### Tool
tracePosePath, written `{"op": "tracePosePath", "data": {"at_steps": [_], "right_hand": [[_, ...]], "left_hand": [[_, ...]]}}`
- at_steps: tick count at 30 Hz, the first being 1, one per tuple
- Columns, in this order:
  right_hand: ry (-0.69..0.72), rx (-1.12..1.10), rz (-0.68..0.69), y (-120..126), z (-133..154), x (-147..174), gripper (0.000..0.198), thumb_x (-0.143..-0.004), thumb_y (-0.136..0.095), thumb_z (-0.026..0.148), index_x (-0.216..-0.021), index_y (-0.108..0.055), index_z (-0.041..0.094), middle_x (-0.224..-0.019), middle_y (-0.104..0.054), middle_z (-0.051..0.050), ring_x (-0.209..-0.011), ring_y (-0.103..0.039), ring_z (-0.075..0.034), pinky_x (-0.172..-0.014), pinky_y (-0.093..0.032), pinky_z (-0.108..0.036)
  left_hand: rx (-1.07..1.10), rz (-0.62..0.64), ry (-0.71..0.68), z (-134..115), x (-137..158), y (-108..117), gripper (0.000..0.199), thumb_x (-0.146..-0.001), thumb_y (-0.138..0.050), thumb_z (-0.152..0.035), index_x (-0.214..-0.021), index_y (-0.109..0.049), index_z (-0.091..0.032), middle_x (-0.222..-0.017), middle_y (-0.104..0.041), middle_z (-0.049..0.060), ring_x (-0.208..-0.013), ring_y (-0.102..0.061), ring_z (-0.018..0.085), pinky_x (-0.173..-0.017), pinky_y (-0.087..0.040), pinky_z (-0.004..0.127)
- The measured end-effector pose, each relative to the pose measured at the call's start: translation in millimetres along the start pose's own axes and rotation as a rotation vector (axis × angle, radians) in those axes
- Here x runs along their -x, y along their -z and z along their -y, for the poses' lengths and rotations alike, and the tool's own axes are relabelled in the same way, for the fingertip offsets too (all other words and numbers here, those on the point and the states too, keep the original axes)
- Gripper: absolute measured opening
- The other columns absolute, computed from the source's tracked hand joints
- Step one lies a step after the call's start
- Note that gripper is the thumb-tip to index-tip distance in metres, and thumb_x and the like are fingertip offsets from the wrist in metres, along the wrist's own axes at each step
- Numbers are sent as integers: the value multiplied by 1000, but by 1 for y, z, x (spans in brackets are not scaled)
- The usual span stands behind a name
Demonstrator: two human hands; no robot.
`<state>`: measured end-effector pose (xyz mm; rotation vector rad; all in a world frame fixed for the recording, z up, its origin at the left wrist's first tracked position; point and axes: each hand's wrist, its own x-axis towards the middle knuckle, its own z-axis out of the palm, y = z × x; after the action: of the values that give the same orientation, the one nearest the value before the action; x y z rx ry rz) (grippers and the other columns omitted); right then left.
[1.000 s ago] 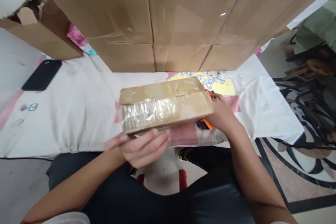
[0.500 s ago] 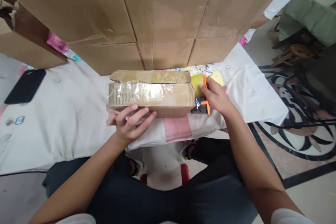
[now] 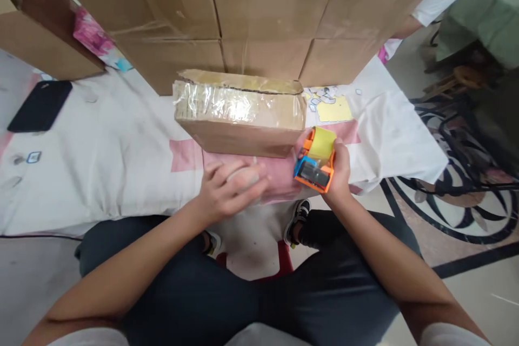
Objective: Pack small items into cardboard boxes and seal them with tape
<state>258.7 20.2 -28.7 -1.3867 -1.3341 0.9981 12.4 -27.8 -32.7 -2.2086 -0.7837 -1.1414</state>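
An orange and blue tape dispenser (image 3: 314,165) with a roll of yellowish tape is gripped in my right hand (image 3: 339,170), off the small box's right front corner. My left hand (image 3: 232,188) is apart from the box, in front of it, its fingers spread and slightly smeared by motion, with nothing visible in them. The small cardboard box (image 3: 243,135) stands on the cloth, its top edge covered in shiny clear tape. A narrow flap (image 3: 243,80) runs along its back edge.
Large taped cardboard boxes (image 3: 267,5) rise like a wall behind the small box. A black phone (image 3: 40,106) lies on the white and pink cloth (image 3: 121,140) at left. At the far left stands another carton (image 3: 48,43). The cloth's front edge lies above my knees.
My left hand has let go of the small box and moved right. My right hand has drawn the tape dispenser toward me from the box's right end and turned it. The view has shifted slightly.
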Motion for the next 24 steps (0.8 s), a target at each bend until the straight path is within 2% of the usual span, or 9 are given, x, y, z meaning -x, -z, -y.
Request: {"op": "tracePosePath", "data": {"at_steps": [2, 3, 6, 8, 12, 15, 20, 24], "right_hand": [[-159, -196, -23, -3, 2, 13, 51, -94, -25, 64, -105, -53, 23, -89, -68, -10, -81, -71, -27, -76, -60, -46], [-189, -232, -26, -4, 3, 18, 45, -93, -31, 63, -101, -52, 25, -86, -67, -8, -78, -70, -27, -74, -60, -45], [-119, -188, 4, -6, 3, 29, 32, -93, -41, 58, -96, -49, 27, -87, -65, -6, -76, -67, -25, -70, -59, -43], [-83, -143, 45, -6, 1, 34, 29, -95, -39, 55, -100, -49, 28, -95, -66, -6, -81, -68, -25, -71, -59, -43], [-60, -58, 118, -5, -4, 37, 30, -99, -33, 52, -110, -50, 29, -105, -66, -8, -98, -68, -27, -82, -58, -45], [-56, -9, 132, -6, -3, 36, 34, -100, -32, 54, -112, -52, 29, -102, -66, -8, -98, -66, -27, -83, -57, -45], [16, -179, 158, -15, -6, 36, 30, -100, -41, 56, -106, -53, 29, -96, -63, -5, -87, -63, -23, -78, -56, -43], [45, -248, 202, -21, -10, 36, 26, -100, -44, 54, -105, -53, 30, -96, -62, -4, -91, -63, -24, -81, -55, -44]], "left_hand": [[89, 26, -75, -13, -5, 0, 25, -81, -78, -26, -101, -71, -40, -109, -76, -7, -92, -66, 17, -78, -45, 33], [122, 46, -87, -19, -6, -1, 25, -82, -78, -27, -102, -71, -40, -109, -76, -8, -91, -65, 16, -76, -45, 32], [204, 105, -56, -32, -9, -10, 25, -82, -79, -34, -106, -72, -36, -108, -75, -3, -91, -64, 17, -73, -45, 32], [262, 131, -2, -38, -10, -15, 26, -83, -78, -43, -106, -72, -30, -102, -74, 1, -90, -63, 17, -71, -45, 31], [333, 180, 81, -43, -11, -17, 25, -88, -72, -46, -103, -72, -27, -93, -72, 2, -84, -64, 16, -70, -45, 30], [371, 186, 92, -41, -10, -15, 29, -86, -75, -46, -104, -71, -24, -89, -71, 3, -82, -63, 17, -71, -46, 30], [388, 167, 101, -35, -6, -11, 26, -89, -72, -44, -102, -70, -22, -87, -70, 3, -82, -63, 17, -70, -46, 31], [398, 160, 111, -32, -5, -8, 22, -90, -70, -42, -99, -71, -22, -86, -70, 2, -83, -63, 17, -68, -45, 31]]}}
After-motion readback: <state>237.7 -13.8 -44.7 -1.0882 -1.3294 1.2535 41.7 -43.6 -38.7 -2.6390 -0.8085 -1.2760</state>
